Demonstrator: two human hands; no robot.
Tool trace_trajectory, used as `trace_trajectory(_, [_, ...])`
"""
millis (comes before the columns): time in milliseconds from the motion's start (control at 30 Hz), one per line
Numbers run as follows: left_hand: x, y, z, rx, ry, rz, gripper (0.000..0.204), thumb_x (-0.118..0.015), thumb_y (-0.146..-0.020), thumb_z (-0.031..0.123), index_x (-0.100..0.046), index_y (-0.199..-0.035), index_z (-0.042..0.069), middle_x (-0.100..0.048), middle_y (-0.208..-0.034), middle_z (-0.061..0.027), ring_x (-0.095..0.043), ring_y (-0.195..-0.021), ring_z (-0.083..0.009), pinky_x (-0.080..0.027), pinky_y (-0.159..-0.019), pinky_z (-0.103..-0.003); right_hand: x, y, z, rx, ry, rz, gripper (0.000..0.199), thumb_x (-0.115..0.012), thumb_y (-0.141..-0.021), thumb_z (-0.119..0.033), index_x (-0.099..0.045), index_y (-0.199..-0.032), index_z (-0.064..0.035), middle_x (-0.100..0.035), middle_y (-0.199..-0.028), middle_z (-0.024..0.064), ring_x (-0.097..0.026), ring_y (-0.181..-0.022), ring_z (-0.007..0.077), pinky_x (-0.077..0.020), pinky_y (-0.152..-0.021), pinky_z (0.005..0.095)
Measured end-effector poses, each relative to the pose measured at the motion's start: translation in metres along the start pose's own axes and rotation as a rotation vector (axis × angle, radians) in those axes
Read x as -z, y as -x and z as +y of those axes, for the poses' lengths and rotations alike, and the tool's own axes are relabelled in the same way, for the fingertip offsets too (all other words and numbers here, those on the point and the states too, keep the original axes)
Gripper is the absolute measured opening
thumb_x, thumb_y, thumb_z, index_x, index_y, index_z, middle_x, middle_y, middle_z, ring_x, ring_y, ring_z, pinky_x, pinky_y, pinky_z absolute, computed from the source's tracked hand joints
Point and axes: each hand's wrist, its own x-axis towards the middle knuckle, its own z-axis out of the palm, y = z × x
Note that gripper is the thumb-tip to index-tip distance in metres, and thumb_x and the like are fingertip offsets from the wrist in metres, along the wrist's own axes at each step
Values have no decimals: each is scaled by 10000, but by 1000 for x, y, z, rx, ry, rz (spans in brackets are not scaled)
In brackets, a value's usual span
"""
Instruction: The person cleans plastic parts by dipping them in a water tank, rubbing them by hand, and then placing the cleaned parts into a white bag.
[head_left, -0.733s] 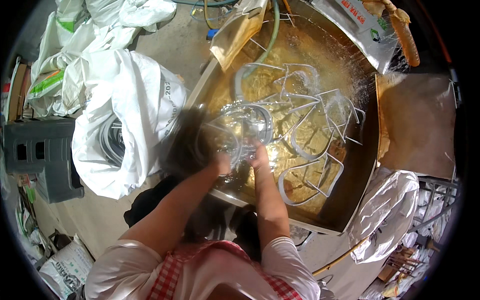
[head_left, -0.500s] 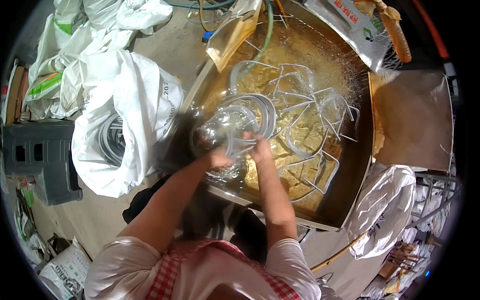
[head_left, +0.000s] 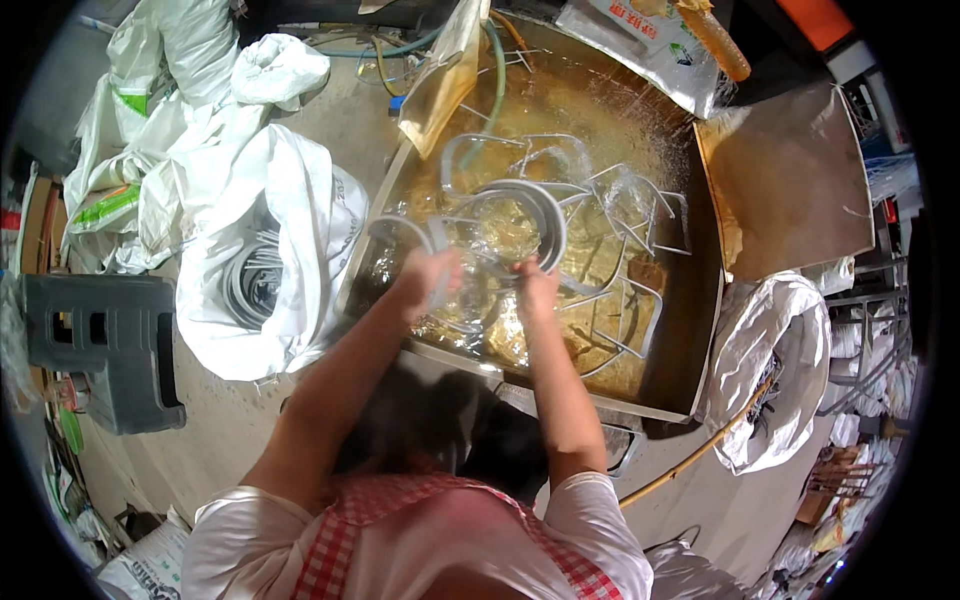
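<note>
In the water of a wide metal tank (head_left: pixel 650 410) lie several bent grey metal pieces (head_left: pixel 640 240) with thin legs. My left hand (head_left: pixel 430 274), slightly blurred, is closed around a curved grey metal band (head_left: pixel 398 226) raised at the tank's left side. Just to its right, my right hand (head_left: pixel 538 286) grips the near edge of a stack of grey metal rings (head_left: pixel 552 222), which stands partly in the water. The fingertips of both hands are partly hidden.
Left of the tank stands an open white sack (head_left: pixel 320 210) with grey rings (head_left: pixel 250 285) inside. A dark plastic stool (head_left: pixel 100 330) is farther left. A green hose (head_left: pixel 498 85) runs into the tank. At the right are a brown board (head_left: pixel 790 190) and another white sack (head_left: pixel 775 350).
My hands have moved apart; the left one has gone left with the curved band, while the right one stays at the rings. The whole view has shifted slightly.
</note>
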Motion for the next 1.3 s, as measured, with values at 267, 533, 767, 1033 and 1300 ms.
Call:
trace_trajectory(267, [-30,32,26,-11,431,-151,398,-490,-891,308,-457,-1144,3,-555,-1029,-119,-557,-902,-208,-459,-807,-327,-34,85,-17,496,615,-541,800,-687,-713,-186,-213,-1329,2,-428,-1162,202,-425,-1117,301,-352,-948,372])
trace_trajectory(533, [0,24,41,9,448,-181,411,-579,-743,88,-458,-1134,62,-556,-889,-84,-567,-798,-222,-486,-729,-383,-35,62,-34,228,492,-431,496,-606,-792,-206,-456,-1232,-35,-544,-1030,167,-497,-920,270,-368,-887,386])
trace_trajectory(767, [-18,24,45,54,549,-105,526,-624,-751,221,-423,-1210,64,-553,-996,-135,-566,-839,-252,-481,-778,-401,75,-18,113,76,1087,245,357,-584,-784,-132,-464,-1052,71,-521,-960,177,-478,-885,235,-397,-727,338])
trace_trajectory(1033, [-12,16,40,18,415,-95,412,-616,-776,240,-465,-1118,67,-564,-956,-115,-573,-811,-219,-485,-728,-357,65,-22,124,-432,260,83,244,-481,-794,-11,-435,-1027,46,-486,-691,61,-426,-456,128,-314,-370,244])
trace_trajectory(1300, [-35,27,39,30,404,-92,379,-612,-817,218,-505,-1100,-10,-609,-976,-124,-608,-818,-216,-509,-706,-362,-6,47,-3,559,601,-55,436,-546,-823,-106,-391,-1203,38,-469,-1103,127,-467,-1023,212,-378,-884,325])
